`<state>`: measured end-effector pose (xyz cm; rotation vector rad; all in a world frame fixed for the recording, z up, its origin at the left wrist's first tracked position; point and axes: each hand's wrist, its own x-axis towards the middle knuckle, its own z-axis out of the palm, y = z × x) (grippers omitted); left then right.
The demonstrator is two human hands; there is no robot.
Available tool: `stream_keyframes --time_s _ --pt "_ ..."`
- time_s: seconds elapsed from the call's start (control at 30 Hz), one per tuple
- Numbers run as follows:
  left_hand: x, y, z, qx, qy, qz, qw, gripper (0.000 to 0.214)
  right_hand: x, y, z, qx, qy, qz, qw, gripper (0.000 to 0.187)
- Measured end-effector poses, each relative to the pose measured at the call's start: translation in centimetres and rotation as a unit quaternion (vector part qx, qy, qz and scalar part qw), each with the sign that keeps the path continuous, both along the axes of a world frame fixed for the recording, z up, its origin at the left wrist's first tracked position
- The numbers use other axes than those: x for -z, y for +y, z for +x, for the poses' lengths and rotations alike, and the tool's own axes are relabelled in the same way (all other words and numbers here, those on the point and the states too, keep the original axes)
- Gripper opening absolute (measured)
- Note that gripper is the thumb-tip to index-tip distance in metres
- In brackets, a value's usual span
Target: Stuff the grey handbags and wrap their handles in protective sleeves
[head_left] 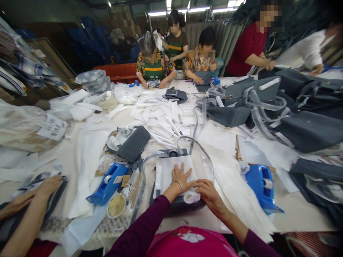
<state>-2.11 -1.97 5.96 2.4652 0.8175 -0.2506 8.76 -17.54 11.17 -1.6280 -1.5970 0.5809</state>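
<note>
A dark grey handbag [174, 208] lies on the table right in front of me, with a white sheet [167, 165] over its upper face. My left hand [180, 178] rests flat on that sheet, fingers spread. At the sheet's right edge, my right hand [208, 192] touches the bag with its fingers stretched toward the left hand. A white wrapped roll-like piece [191, 198] sits by the bag's near edge, and a narrow white strip [158, 178] runs along its left side. The bag's wrapped strap [199, 144] loops up behind the sheet.
Blue tape dispensers [108, 184] [261, 187] flank the bag. Beside the left one stands a round tub [116, 206]. White sheets [235, 192] lie at right; grey bags [308, 130] pile beyond. A co-worker's hands [49, 187] work at far left; several people sit or stand opposite.
</note>
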Motion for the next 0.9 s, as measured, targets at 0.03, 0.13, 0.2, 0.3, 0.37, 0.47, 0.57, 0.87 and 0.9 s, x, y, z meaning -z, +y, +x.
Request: stream_keyframes --time_s 0.03,0.13,0.2,0.3,0.37,0.47,0.57,0.87,0.9 --pt "0.1 -0.1 0.2 -0.006 0.004 0.001 1.000 0.071 0.3 0.6 0.1 -0.016 0.005 -0.020 1.000 0.017" --pt "0.2 -0.1 0.2 -0.011 0.005 -0.007 1.000 0.068 2.0 1.6 -0.1 0.043 0.036 -0.104 0.993 0.015" --pt "0.0 0.5 -0.2 -0.021 -0.007 -0.021 1.000 0.059 3.3 1.7 -0.5 0.131 0.049 -0.147 0.979 0.015" --pt "-0.6 1.9 -1.0 -0.078 -0.039 -0.042 0.995 0.055 4.8 1.6 -1.3 0.183 0.052 -0.154 0.970 0.010" --pt "-1.0 2.4 -1.5 -0.107 -0.071 -0.036 0.991 0.057 5.1 1.6 -1.6 0.185 0.049 -0.140 0.972 0.014" --pt "-1.4 2.2 -1.9 -0.086 -0.085 -0.026 0.992 0.061 5.0 2.1 -0.7 0.165 0.046 -0.131 0.976 0.025" --pt "-1.5 1.5 -1.9 -0.057 -0.037 -0.027 0.997 0.059 4.7 3.1 2.4 0.213 0.031 -0.128 0.968 0.035" --pt "-2.4 1.7 -1.8 -0.058 -0.024 -0.034 0.997 0.057 3.9 6.0 9.8 0.401 -0.057 -0.328 0.853 0.023" --pt "-2.6 1.9 -1.8 -0.062 -0.034 -0.040 0.997 0.057 3.4 6.2 10.1 0.403 -0.043 -0.323 0.855 0.023"
